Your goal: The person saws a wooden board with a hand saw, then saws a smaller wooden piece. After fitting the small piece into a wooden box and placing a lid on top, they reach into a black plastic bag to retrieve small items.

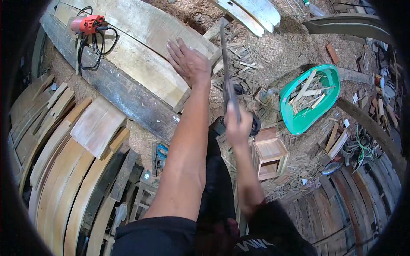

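My left hand (188, 61) lies with its fingers spread near the end of a pale wooden board (147, 34), beside a second long board (141, 68). Both boards rest on a dark, worn plank (124, 96). My right hand (238, 123) is closed round the lower end of a long, narrow dark tool (226, 64), held upright in the view beside the boards' ends. The tool looks like a saw seen edge-on; its exact shape is blurred.
An orange power tool (89, 24) with a black cord sits on the boards at upper left. A green tub (332, 91) holds wood scraps. A small wooden box (270, 155) stands below it. Curved wood pieces (64, 175) are stacked at left; shavings cover the floor.
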Motion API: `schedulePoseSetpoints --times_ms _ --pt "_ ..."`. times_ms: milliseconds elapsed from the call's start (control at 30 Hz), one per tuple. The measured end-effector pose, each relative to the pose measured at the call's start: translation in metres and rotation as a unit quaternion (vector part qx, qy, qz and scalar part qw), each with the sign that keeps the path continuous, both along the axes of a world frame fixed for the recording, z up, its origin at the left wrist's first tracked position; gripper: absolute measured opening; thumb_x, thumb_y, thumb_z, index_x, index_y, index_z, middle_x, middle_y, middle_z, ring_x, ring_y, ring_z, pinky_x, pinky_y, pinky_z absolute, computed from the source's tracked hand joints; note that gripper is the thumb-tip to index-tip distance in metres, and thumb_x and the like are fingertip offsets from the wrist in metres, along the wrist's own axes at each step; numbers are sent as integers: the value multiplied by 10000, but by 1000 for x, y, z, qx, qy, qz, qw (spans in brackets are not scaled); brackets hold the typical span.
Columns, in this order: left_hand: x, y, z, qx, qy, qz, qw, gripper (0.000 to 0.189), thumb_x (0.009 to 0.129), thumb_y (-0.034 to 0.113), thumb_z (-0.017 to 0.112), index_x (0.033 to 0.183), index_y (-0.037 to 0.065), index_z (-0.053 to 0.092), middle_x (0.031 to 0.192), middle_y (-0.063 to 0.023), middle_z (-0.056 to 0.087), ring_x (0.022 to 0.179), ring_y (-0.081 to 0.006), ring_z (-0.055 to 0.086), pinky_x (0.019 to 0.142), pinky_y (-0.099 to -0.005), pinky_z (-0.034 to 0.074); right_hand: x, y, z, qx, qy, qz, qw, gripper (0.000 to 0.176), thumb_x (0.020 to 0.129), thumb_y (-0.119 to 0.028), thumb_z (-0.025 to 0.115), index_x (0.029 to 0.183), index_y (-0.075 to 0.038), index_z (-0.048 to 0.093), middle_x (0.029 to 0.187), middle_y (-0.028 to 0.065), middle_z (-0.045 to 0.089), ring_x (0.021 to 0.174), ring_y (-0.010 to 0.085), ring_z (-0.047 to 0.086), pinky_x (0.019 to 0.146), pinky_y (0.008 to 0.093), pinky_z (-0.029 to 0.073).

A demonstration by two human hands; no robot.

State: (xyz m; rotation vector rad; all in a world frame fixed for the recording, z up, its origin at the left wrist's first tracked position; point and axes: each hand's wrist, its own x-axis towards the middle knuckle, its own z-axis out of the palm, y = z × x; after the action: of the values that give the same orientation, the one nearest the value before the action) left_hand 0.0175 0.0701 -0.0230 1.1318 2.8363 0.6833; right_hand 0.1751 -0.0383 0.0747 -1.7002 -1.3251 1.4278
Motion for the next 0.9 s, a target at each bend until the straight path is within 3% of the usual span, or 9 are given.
schedulePoseSetpoints --times_ms 133,233,333,367,400,533,700,833,900 --pt "-4 -2 -1 -2 5 -4 1000 544 944 171 456 1452 -10 388 1574 -244 288 1480 -376 232 1214 -491 141 23 -50 19 -58 85 -78 992 386 980 -245 588 658 -43 523 553 -22 447 502 75 396 467 295 310" --pt "-5 5 0 20 11 -5 1000 533 943 171 455 1442 -12 404 1569 -250 296 1478 -375 238 1212 -492 146 32 -42 0 -84 216 -190 954 394 1011 -259 535 666 -82 466 557 -35 413 482 60 340 458 268 252" --pt "-1 -6 -3 26 13 -4 1000 525 944 174 448 1436 -7 416 1564 -248 309 1477 -371 247 1210 -493 152 52 -37 9 -68 118 -47 990 362 999 -262 554 692 -76 508 575 -43 442 500 54 367 469 256 269" --pt "0 -6 -4 32 12 -6 999 522 945 175 446 1435 -4 420 1563 -246 314 1476 -369 249 1209 -493 154 42 -40 18 -75 102 -64 990 353 962 -248 611 676 -50 546 556 -53 449 517 60 417 461 284 313" --pt "1 -6 -6 32 11 -4 999 521 945 177 444 1435 -1 422 1563 -242 317 1476 -367 251 1208 -492 155 31 -39 27 -15 31 -23 999 339 950 -246 626 696 -30 565 540 -17 458 506 72 436 458 297 342" --pt "-5 -4 -12 16 19 -1 1000 540 935 189 453 1443 9 416 1568 -227 318 1483 -358 241 1209 -484 156 0 -41 36 25 -32 19 999 286 933 -206 640 733 -6 598 514 108 477 451 157 515 472 343 412" --pt "-3 -5 -10 20 13 -9 1000 563 917 179 466 1441 -13 397 1565 -238 314 1487 -357 228 1218 -477 133 4 -55 45 3 -17 -57 998 275 933 -190 647 743 5 609 522 121 499 448 176 527 471 337 419" --pt "-4 -4 -13 22 36 -12 999 548 923 176 456 1434 -17 409 1559 -243 321 1481 -362 240 1216 -484 138 5 -32 17 74 -18 -37 996 278 935 -192 645 734 -1 617 516 128 494 434 179 489 462 343 397" --pt "-3 -5 -13 27 46 -8 999 536 924 170 453 1426 -14 432 1557 -244 329 1474 -361 262 1208 -488 164 -11 4 5 57 -29 -27 998 275 933 -191 649 736 -1 623 518 133 498 436 187 495 466 348 403"
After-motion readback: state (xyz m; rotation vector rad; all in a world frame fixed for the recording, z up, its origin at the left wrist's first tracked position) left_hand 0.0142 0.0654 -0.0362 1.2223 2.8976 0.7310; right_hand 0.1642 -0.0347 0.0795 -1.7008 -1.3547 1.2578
